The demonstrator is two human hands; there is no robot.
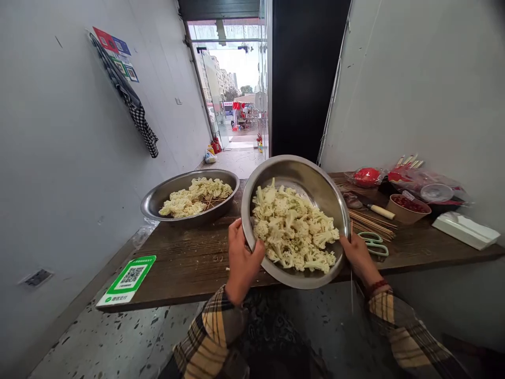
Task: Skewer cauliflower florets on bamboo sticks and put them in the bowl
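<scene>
A metal bowl (325,197) full of loose cauliflower florets (292,229) is held tilted toward me over the table's front edge. My left hand (242,258) grips its lower left rim, thumb on the rim and fingers around the outside. On the right rim my right hand (359,255) is closed around the edge; a thin skewer (352,284) shows upright beside its fingers. A second metal bowl (158,202) stands on the table to the left, holding more cauliflower (181,202) and several skewers.
Wooden table (177,268) with a green QR card (130,279) at front left. To the right lie bundled skewers (373,223), green-handled scissors (373,245), a knife (381,211), a tub of red food (408,205), a tissue pack (465,229) and plastic-wrapped items (426,184).
</scene>
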